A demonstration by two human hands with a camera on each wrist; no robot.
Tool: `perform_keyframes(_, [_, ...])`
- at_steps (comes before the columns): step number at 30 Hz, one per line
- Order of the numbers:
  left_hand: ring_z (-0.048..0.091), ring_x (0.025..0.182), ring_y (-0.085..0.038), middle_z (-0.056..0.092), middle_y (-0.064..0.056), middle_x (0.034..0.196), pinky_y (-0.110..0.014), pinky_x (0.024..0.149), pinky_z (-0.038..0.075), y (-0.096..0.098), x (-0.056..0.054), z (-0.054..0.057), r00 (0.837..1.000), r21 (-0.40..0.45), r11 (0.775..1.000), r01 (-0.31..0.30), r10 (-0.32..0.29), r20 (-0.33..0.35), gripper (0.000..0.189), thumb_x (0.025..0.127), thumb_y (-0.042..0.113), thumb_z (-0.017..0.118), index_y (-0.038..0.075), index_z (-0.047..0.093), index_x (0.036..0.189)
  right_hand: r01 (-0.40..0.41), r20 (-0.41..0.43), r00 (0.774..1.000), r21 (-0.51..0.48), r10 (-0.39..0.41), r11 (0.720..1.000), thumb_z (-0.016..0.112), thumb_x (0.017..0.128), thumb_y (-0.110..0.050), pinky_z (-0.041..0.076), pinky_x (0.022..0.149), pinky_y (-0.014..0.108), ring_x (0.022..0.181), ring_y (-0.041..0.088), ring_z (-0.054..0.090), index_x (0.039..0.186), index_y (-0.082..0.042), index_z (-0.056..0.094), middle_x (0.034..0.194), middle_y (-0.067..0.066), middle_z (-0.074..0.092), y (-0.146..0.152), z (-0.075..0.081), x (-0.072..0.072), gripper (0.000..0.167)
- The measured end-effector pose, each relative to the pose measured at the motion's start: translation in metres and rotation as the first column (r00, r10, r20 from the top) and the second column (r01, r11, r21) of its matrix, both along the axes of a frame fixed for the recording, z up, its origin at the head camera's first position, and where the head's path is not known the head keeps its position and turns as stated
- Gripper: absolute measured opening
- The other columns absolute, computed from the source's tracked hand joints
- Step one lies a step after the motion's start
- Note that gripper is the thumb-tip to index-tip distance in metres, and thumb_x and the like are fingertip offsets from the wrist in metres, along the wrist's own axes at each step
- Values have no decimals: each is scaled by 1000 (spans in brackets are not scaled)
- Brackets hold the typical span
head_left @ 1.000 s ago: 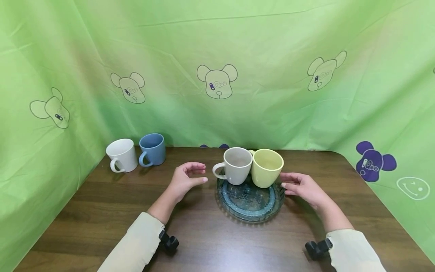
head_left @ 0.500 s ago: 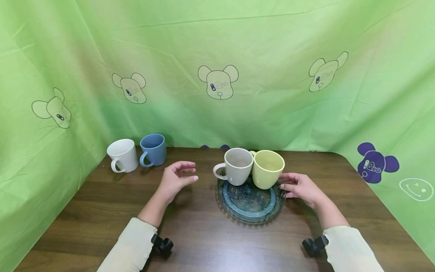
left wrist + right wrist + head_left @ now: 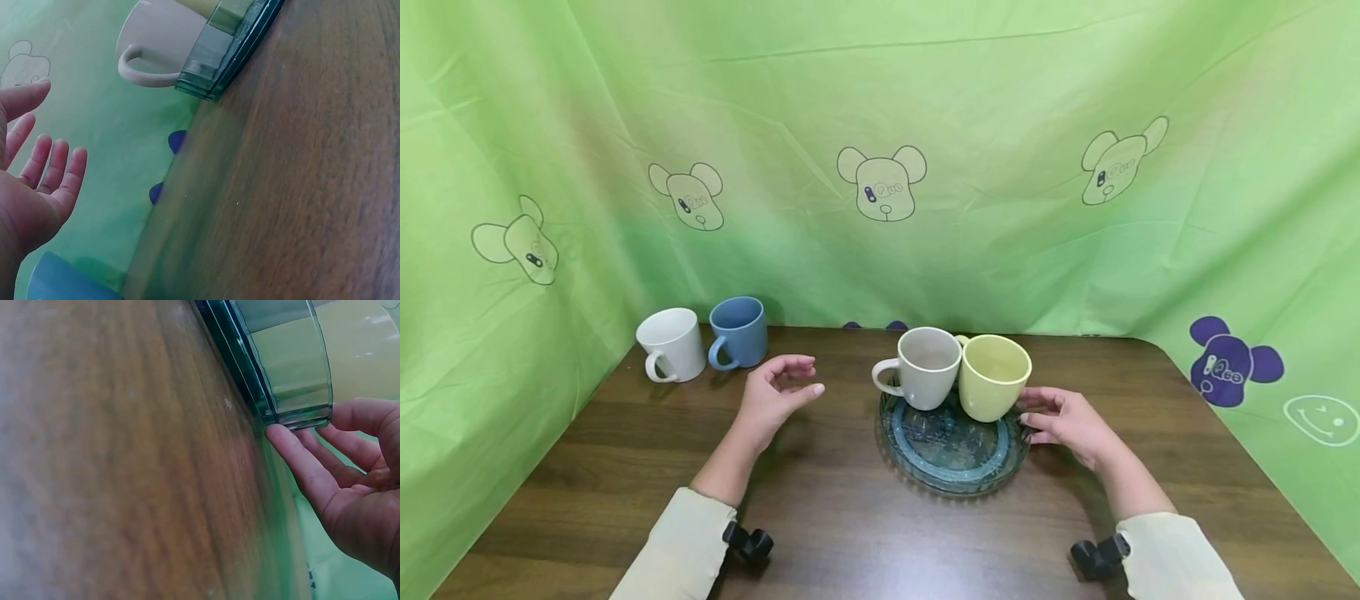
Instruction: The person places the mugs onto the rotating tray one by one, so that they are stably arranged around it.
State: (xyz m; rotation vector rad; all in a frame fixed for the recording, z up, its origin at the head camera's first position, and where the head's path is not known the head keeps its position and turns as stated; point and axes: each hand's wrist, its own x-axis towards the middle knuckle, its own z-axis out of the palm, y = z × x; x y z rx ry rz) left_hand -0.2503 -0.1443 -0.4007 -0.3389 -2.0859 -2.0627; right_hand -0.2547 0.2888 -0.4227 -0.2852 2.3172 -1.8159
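A round blue-green glass dish (image 3: 951, 479) stands on the table, carrying a grey mug (image 3: 927, 375) and a yellow mug (image 3: 996, 383) side by side at its back. At the dish's right side is my right hand (image 3: 1071, 425); in the right wrist view (image 3: 369, 506) its fingertips (image 3: 281, 434) touch the glass wall and rim, without visibly wrapping round it. My left hand (image 3: 767, 400) hangs left of the dish, apart from it, with thumb and fingers spread and nothing held. In the left wrist view, a gap separates this hand (image 3: 37, 200) from the grey mug's handle (image 3: 144, 78).
A white mug (image 3: 672, 346) and a blue mug (image 3: 739, 333) stand upright at the table's back left, close beyond my left hand. The brown wooden table (image 3: 827, 533) is bounded at the back and sides by a green printed cloth (image 3: 880, 83).
My left hand has moved left, away from the dish. The right hand stays by the dish, slightly nearer to me, and the two mugs have shifted slightly right with respect to the dish.
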Motion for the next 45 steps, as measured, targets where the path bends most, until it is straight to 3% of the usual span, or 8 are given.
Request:
perform_keyframes(7, [61, 105, -22, 66, -9, 111, -40, 92, 53, -11, 2, 0, 997, -17, 997, -69, 69, -21, 40, 79, -4, 78, -7, 62, 115, 18, 10, 1000, -1, -18, 1000, 60, 90, 7, 60, 75, 36, 92, 12, 64, 133, 23, 36, 126, 38, 49, -2, 0, 5, 52])
perform_keyframes(12, [59, 103, -19, 66, -1, 106, -46, 94, 51, -20, 5, 2, 990, 10, 992, -127, 128, -51, 40, 78, -6, 77, -10, 61, 114, 26, -2, 1000, 5, -26, 1000, 60, 90, 6, 60, 75, 36, 93, 12, 64, 133, 23, 36, 125, 37, 50, -3, 0, 7, 52])
perform_keyframes(17, [59, 99, -13, 66, 8, 100, -39, 91, 53, -29, 7, 4, 983, 32, 985, -170, 172, -69, 39, 78, -9, 76, -11, 61, 114, 33, -13, 999, 4, -33, 999, 60, 89, 7, 61, 73, 35, 91, 12, 64, 133, 24, 36, 123, 37, 50, -3, 0, 10, 52])
perform_keyframes(26, [63, 90, -12, 68, 7, 93, -26, 84, 55, -44, 7, 3, 971, 125, 969, -211, 223, -90, 38, 75, -17, 73, -18, 58, 111, 46, -14, 999, -7, -46, 999, 60, 88, 8, 61, 73, 35, 90, 11, 63, 132, 24, 35, 123, 37, 49, -5, 2, 15, 54])
perform_keyframes(35, [62, 87, -12, 68, 9, 91, -23, 80, 54, -58, 6, 5, 945, 137, 945, -298, 312, -98, 39, 74, -17, 74, -19, 59, 110, 38, -11, 999, -26, -38, 999, 61, 87, 9, 60, 75, 38, 91, 14, 63, 130, 25, 34, 121, 38, 48, -4, 4, 20, 54])
perform_keyframes(40, [60, 90, -11, 67, 9, 93, -23, 81, 53, -66, 4, 7, 931, 136, 930, -341, 354, -91, 38, 75, -15, 74, -16, 61, 110, 12, -23, 1000, 10, -12, 1000, 62, 89, 4, 60, 76, 39, 95, 13, 64, 129, 25, 35, 122, 40, 49, 1, 6, 19, 53])
perform_keyframes(45, [56, 96, -18, 67, 14, 92, -22, 83, 49, -74, 0, 8, 915, 113, 913, -392, 400, -59, 41, 77, -11, 76, -13, 62, 115, -3, -21, 1000, 11, 3, 1000, 60, 92, 2, 60, 78, 39, 97, 10, 63, 131, 26, 34, 126, 42, 47, 5, 8, 18, 52])
